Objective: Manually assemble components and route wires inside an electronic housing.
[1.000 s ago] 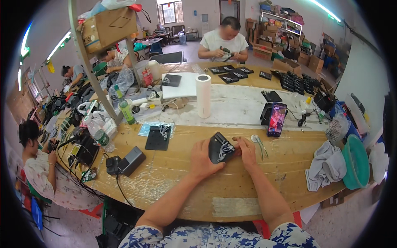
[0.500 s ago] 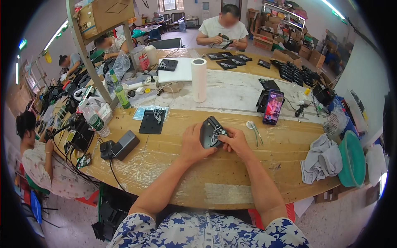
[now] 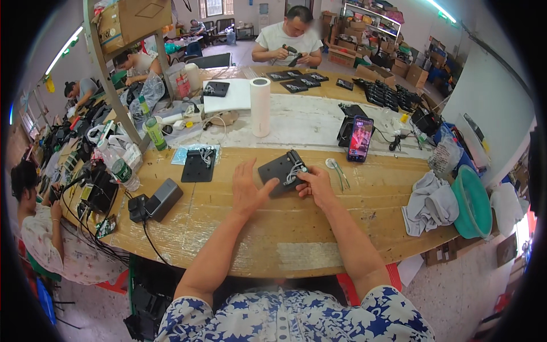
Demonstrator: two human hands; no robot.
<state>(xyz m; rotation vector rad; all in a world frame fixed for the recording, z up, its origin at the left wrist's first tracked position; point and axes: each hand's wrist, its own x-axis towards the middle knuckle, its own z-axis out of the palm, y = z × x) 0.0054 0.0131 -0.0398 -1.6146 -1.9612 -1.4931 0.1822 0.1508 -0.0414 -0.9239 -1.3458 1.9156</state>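
A flat black plastic panel (image 3: pixel 272 174) with a bundle of grey wires (image 3: pixel 293 172) on its right part is held just over the table in front of me. My right hand (image 3: pixel 317 187) grips its right edge, thumb on top near the wires. To its left, my left hand (image 3: pixel 248 188) is open, with the fingers stretched and the thumb apart, close to the panel's left side. Farther left a similar black panel with wires (image 3: pixel 198 167) lies on a light blue sheet. A small round white piece with green leads (image 3: pixel 337 170) lies right of my right hand.
A phone (image 3: pixel 360 139) leans upright beyond my right hand, and a white cylinder (image 3: pixel 260 108) stands ahead. Left are a dark grey boxy device (image 3: pixel 164 199) with a cable and some bottles. Grey cloth (image 3: pixel 431 205) and a green basin (image 3: pixel 473 202) sit right. A co-worker (image 3: pixel 289 41) works across the table.
My left hand has let go of the panel and moved left, its fingers opening. The panel now lies flatter in my right hand. The whole view has shifted slightly.
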